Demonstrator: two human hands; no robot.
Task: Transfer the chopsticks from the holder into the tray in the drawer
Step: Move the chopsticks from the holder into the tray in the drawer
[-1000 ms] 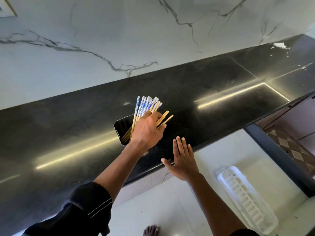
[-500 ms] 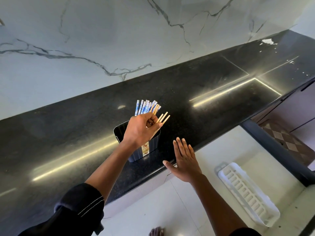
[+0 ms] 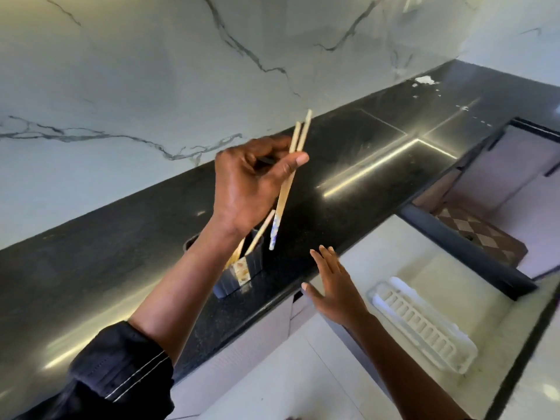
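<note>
My left hand has lifted a pair of chopsticks clear of the holder, pinched between thumb and fingers, patterned ends down. More chopsticks remain in the holder near the worktop's front edge. Right hand open, empty, below them. Tray sits in the drawer.

Bright, even daylight; wide-angle bend at the edges.
Streaks of glare cross the glossy black stone desk; the raised wooden chopsticks are slightly motion-blurred.
</note>
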